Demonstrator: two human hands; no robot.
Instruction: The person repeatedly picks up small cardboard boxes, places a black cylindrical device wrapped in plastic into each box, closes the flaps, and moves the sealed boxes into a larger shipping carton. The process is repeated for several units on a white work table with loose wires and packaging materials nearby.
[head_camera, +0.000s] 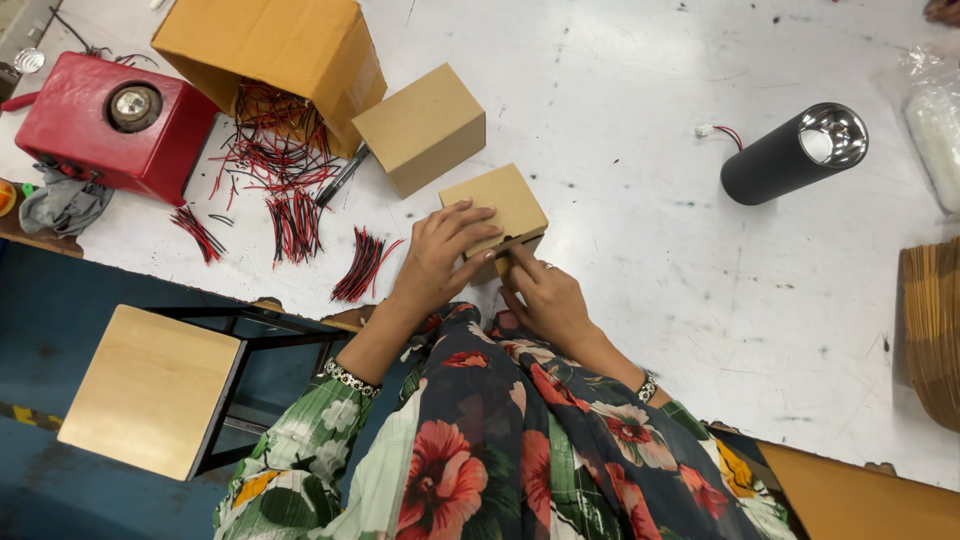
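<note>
Cardboard box (497, 208), small and brown, sits at the near edge of the white bench (650, 250), held between both hands. The left hand (440, 255) lies flat over its top and near face, fingers spread and pressing down, while the right hand (545, 295) pinches the flap at its lower right corner; whether anything is inside cannot be seen.

Largest of the containers is the big open carton (275, 45), well beyond the left hand and tipped on its side, its mouth facing the person and spilling a tangle of red and black wires (275, 150) onto the bench. Loose wire bundles (365, 265) lie just left of the left hand. A red machine (105, 120) stands farther left, at the bench's corner. A second closed box (422, 128) rests just beyond the held one, close to it, with a dark pen (342, 178) beside it. Well to the right of the right hand lies a black cylinder lamp (795, 152) on its side, its shiny reflector facing up and right, with a small connector (715, 131) near it.

Between the right hand and the lamp the bench surface is open. At the far right edge sits a stack of flat cardboard (932, 330). Below the left arm, off the bench edge, stands a wooden-topped stool (150, 390).
</note>
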